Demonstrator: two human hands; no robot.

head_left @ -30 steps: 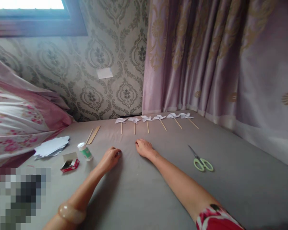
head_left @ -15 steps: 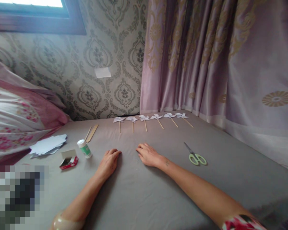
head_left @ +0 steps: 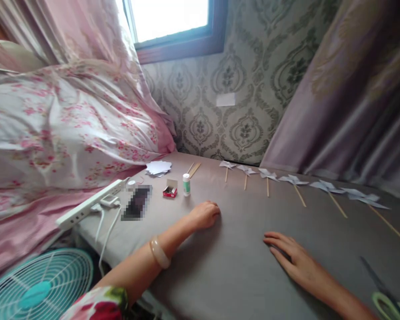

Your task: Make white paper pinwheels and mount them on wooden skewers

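My left hand (head_left: 205, 214) rests on the grey sheet (head_left: 233, 275) with its fingers curled under, nothing seen in it. It lies just below a small white glue bottle (head_left: 186, 184) and a red box (head_left: 170, 190). My right hand (head_left: 295, 258) lies flat, fingers stretched out and holding nothing, at the lower right. A row of several white paper pinwheels on wooden sticks (head_left: 296, 184) runs along the far side of the sheet. Green-handled scissors (head_left: 385, 295) lie at the bottom right corner, beyond my right wrist.
A stack of white paper (head_left: 158, 167) and loose wooden sticks (head_left: 194, 169) lie at the back left. A white power strip (head_left: 90, 203) with cables sits on the left edge, above a teal fan (head_left: 40, 284). A pink floral quilt (head_left: 63, 129) is piled left; a mauve curtain (head_left: 353, 102) hangs right.
The view has swung left, bringing the quilt, power strip and fan into sight. My hands have spread apart on the sheet, and the left fingers have curled.
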